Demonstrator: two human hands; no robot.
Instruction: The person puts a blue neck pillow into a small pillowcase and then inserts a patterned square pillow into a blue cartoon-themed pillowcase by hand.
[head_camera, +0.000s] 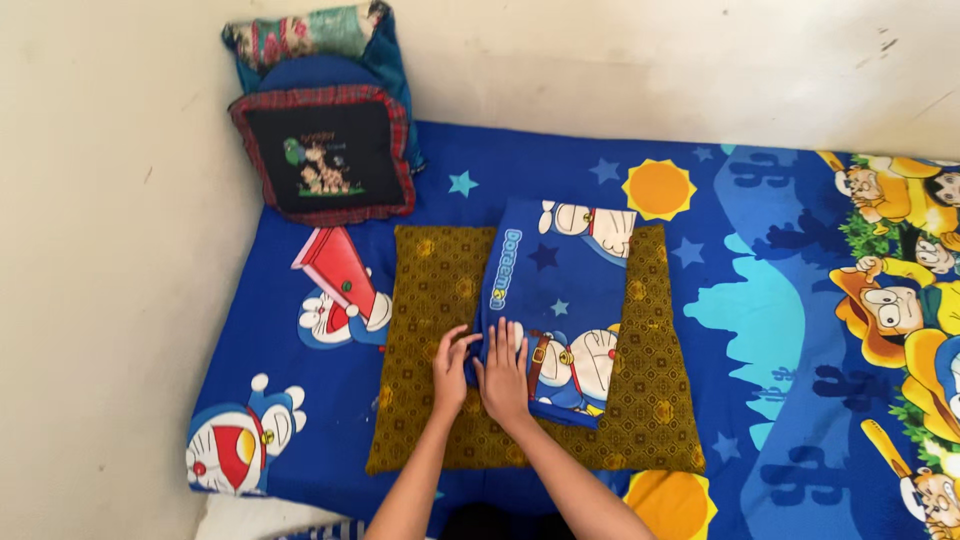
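A folded blue cloth (565, 290) with cartoon cat prints lies on a flat brown patterned cushion (650, 400) in the middle of the mattress. My left hand (452, 372) grips the cloth's near left corner, fingers curled around its edge. My right hand (505, 375) rests flat on the cloth's near left part, fingers spread and pressing down. Both forearms reach in from the bottom of the view.
The mattress wears a blue cartoon bedsheet (760, 330). Two stacked pillows (330, 150), one black with a red plaid border, lean in the far left corner against a cream wall (100, 250). The mattress edge runs along the left near the wall.
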